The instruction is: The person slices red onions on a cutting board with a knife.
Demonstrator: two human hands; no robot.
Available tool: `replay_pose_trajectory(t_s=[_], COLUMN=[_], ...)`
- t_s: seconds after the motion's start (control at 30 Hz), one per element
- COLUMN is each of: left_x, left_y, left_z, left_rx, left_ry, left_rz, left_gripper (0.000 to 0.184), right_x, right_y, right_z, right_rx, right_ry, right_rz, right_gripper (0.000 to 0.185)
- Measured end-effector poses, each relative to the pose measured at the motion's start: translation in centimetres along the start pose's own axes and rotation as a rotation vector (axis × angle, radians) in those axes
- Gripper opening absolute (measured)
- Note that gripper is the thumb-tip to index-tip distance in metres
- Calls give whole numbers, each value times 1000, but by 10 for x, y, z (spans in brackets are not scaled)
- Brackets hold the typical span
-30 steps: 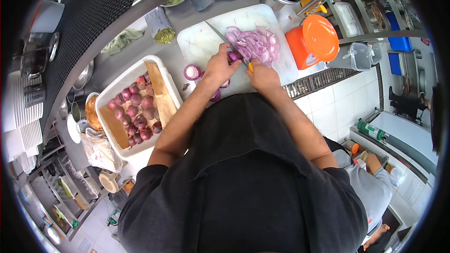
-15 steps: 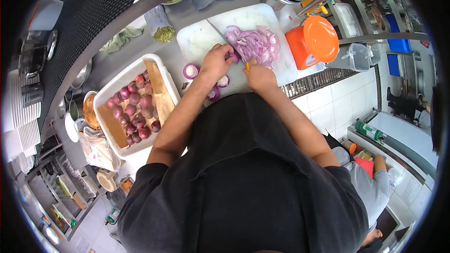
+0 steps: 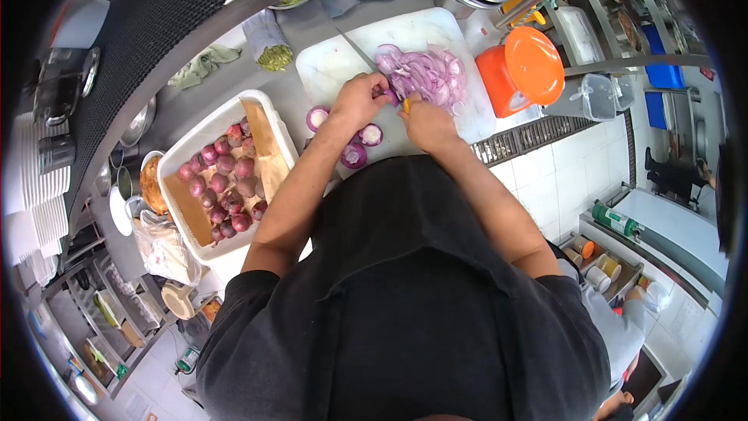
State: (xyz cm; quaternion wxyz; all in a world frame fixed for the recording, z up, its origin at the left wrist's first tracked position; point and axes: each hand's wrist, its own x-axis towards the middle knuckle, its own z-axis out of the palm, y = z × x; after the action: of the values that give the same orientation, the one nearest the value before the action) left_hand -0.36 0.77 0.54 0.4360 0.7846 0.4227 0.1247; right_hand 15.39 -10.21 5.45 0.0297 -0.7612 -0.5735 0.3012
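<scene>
My right hand (image 3: 428, 123) is closed around the yellow handle of a kitchen knife (image 3: 357, 48), whose long blade points up and left across the white cutting board (image 3: 327, 70). Fingers bent, my left hand (image 3: 361, 100) presses on a piece of red onion (image 3: 392, 97) against the blade. Much of that piece is hidden by my fingers. A heap of sliced red onion (image 3: 425, 76) lies just right of the blade. Cut onion halves (image 3: 371, 135) rest near my left wrist, on the board's near left side.
A white bin (image 3: 175, 210) holding several whole red onions stands at the left. An orange kitchen scale (image 3: 499, 78) is right of the board. Metal pots (image 3: 460, 1) with onion scraps stand at the back. Another person's grey sleeve (image 3: 615, 320) shows at lower right.
The knife's tip has swung slightly left and my right hand has shifted slightly left. At lower right the other person has moved down, exposing containers in a drawer.
</scene>
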Motion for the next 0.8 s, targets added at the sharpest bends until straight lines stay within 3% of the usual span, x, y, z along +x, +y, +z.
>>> replay_pose_trajectory(t_s=[0.2,0.47,0.7,0.8], left_x=[-4,-1,-5,-1], left_y=[-3,-2,1,-4], left_z=[1,1,0,1], left_rx=[-38,-63,-78,-119], left_ry=[10,24,-4,1], left_rz=[-4,-23,-69,-66], left_gripper=[25,26,22,21], right_x=[-25,-1,-29,-41], right_y=[3,11,1,3], right_z=[-45,11,-47,-29], right_rx=[-60,0,-67,-52], right_ry=[-95,-51,-147,-88], right_rz=[-101,18,-34,-15], right_gripper=[40,43,44,44])
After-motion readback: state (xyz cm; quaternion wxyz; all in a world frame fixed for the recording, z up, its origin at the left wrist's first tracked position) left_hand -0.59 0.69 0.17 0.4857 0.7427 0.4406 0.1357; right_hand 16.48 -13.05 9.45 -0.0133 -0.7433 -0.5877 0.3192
